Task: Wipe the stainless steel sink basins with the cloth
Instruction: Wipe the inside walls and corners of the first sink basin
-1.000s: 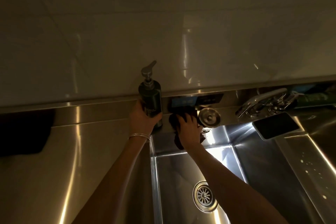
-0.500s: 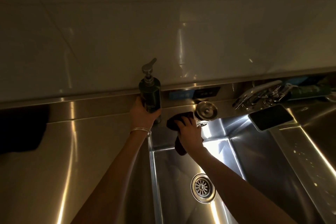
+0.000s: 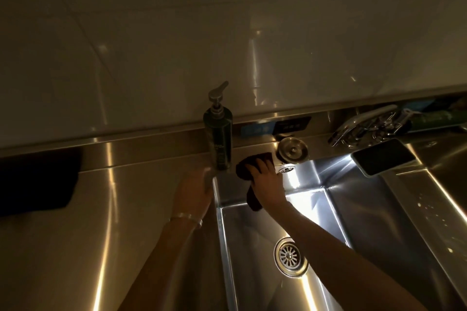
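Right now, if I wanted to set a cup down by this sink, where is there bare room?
Bare steel counter lies between the dark object on the left and the left hand. The basin floor around the drain is free. The back ledge is crowded: soap bottle, cloth under the right hand, strainer plug, faucet, phone.

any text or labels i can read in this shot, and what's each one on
Nothing here reads clearly.
Blue label on the steel backsplash: print too blurred to read.
Dark label right beside it: pale characters, too blurred to read.
Pump bottle: fine print down its front, too small to read.
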A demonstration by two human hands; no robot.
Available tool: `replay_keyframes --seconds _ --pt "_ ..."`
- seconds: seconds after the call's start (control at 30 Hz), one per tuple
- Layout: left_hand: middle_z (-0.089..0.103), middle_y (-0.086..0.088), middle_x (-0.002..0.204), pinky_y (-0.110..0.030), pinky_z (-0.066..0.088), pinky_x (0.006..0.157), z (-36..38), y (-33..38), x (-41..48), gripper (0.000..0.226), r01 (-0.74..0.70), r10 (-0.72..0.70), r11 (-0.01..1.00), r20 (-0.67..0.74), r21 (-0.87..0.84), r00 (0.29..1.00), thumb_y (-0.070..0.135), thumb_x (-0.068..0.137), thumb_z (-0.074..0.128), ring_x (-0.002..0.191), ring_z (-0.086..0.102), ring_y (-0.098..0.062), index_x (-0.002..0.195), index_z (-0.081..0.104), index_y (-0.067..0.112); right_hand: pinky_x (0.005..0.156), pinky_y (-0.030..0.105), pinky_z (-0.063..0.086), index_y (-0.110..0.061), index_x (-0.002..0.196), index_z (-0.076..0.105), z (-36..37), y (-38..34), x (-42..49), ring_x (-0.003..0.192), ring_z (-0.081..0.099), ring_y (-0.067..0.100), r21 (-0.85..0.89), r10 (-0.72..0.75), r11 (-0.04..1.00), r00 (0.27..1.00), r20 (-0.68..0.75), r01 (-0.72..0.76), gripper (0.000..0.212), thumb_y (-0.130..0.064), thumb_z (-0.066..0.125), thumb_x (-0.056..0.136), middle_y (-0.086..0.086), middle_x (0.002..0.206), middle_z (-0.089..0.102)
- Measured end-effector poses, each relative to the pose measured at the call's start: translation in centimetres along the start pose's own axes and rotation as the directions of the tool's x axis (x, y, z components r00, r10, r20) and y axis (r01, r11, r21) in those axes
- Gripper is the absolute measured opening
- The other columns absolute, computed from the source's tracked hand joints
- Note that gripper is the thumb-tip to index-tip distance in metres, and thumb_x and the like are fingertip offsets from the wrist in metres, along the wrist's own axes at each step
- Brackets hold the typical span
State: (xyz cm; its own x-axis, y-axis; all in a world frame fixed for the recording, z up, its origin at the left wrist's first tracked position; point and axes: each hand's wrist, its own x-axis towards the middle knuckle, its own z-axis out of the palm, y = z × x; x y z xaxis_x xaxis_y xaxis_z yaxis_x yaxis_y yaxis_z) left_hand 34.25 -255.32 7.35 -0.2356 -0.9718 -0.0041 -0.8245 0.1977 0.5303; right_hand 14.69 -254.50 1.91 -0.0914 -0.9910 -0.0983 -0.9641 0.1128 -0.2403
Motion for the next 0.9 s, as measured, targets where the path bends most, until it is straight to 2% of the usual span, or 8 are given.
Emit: replay_keyframes --seconds 0.1,0.2,0.27,0.33,0.43,0.57,0.7,0.9 --pt "0.054 -0.006 0.124 -0.015 0.034 0.09 1.0 1.5 -2.0 0.038 -0.007 0.006 0.992 -0.005 -0.122 1.0 0.004 0.087 0.056 0.107 0.05 -0.013 0.124 0.056 0.015 0.103 0.044 0.035 -0.025 0.142 0.038 -0.7 1.3 0.8 0.138 0.026 0.027 -0.059 -0.081 0.995 0.997 0.003 0.081 0.048 -0.015 0.046 0.095 0.003 0.148 0.033" --pt "0.054 -0.005 0.117 -0.012 0.034 0.078 1.3 2.7 -2.2 0.038 -0.065 0.067 0.991 0.013 -0.12 0.998 0.005 0.087 0.057 0.088 0.046 -0.005 0.122 0.057 0.018 0.104 0.045 0.034 -0.025 0.14 0.041 -1.7 1.0 2.1 0.136 0.03 0.026 -0.046 -0.021 0.999 1.0 0.005 0.021 0.046 -0.017 0.047 0.095 0.001 0.146 0.036" --pt "0.054 -0.005 0.12 -0.014 0.036 0.083 1.3 3.3 -1.5 0.036 -0.095 0.097 0.987 0.007 -0.132 0.995 0.002 0.087 0.055 0.098 0.052 -0.013 0.121 0.058 0.015 0.104 0.044 0.036 -0.023 0.14 0.041 -1.2 0.9 1.4 0.136 0.028 0.025 -0.003 -0.001 1.0 1.0 -0.014 0.001 0.047 -0.015 0.046 0.094 0.002 0.147 0.036" --pt "0.054 -0.008 0.123 -0.018 0.036 0.091 1.5 4.2 -0.4 0.036 -0.122 0.124 0.985 0.012 -0.123 0.992 -0.003 0.086 0.052 0.111 0.052 -0.021 0.119 0.059 0.011 0.103 0.042 0.036 -0.022 0.139 0.043 -0.6 1.6 -0.6 0.138 0.027 0.025 0.011 -0.067 0.998 0.997 -0.023 0.067 0.047 -0.015 0.047 0.093 0.003 0.147 0.036" --pt "0.057 -0.014 0.12 -0.029 0.038 0.101 2.7 5.9 1.7 0.035 -0.218 0.221 0.969 0.017 -0.116 0.975 -0.009 0.082 0.051 0.114 0.051 -0.028 0.113 0.063 0.005 0.098 0.039 0.04 -0.023 0.136 0.048 -0.2 4.9 -4.3 0.129 0.042 0.026 0.061 -0.183 0.982 0.982 0.041 0.181 0.045 -0.016 0.05 0.091 0.002 0.143 0.044" --pt "0.061 -0.012 0.115 -0.026 0.037 0.1 5.4 8.8 5.5 0.03 -0.35 0.353 0.929 -0.003 -0.12 0.936 -0.006 0.085 0.052 0.112 0.054 -0.025 0.109 0.066 0.006 0.097 0.037 0.046 -0.018 0.127 0.059 -0.8 10.0 -9.2 0.118 0.056 0.023 0.249 -0.049 0.966 0.994 -0.095 0.071 0.046 -0.003 0.059 0.083 -0.001 0.137 0.053" --pt "0.057 -0.012 0.124 -0.025 0.033 0.098 8.9 13.1 10.0 0.03 -0.411 0.417 0.908 0.097 -0.074 0.904 0.005 0.093 0.048 0.116 0.047 -0.026 0.119 0.061 0.009 0.091 0.033 0.048 -0.011 0.116 0.066 -3.8 13.7 -9.5 0.107 0.064 0.026 0.27 -0.015 0.958 0.955 -0.295 0.099 0.049 0.01 0.069 0.071 0.007 0.124 0.062" --pt "0.049 -0.001 0.136 -0.031 0.037 0.101 12.0 15.3 12.8 0.03 -0.45 0.407 0.882 0.252 0.143 0.878 0.023 0.095 0.048 0.12 0.043 -0.022 0.122 0.06 0.018 0.086 0.047 0.052 -0.01 0.122 0.062 -7.1 16.2 -6.0 0.112 0.06 0.033 0.251 0.062 0.968 0.952 -0.3 0.016 0.05 0.007 0.065 0.075 0.011 0.131 0.057"
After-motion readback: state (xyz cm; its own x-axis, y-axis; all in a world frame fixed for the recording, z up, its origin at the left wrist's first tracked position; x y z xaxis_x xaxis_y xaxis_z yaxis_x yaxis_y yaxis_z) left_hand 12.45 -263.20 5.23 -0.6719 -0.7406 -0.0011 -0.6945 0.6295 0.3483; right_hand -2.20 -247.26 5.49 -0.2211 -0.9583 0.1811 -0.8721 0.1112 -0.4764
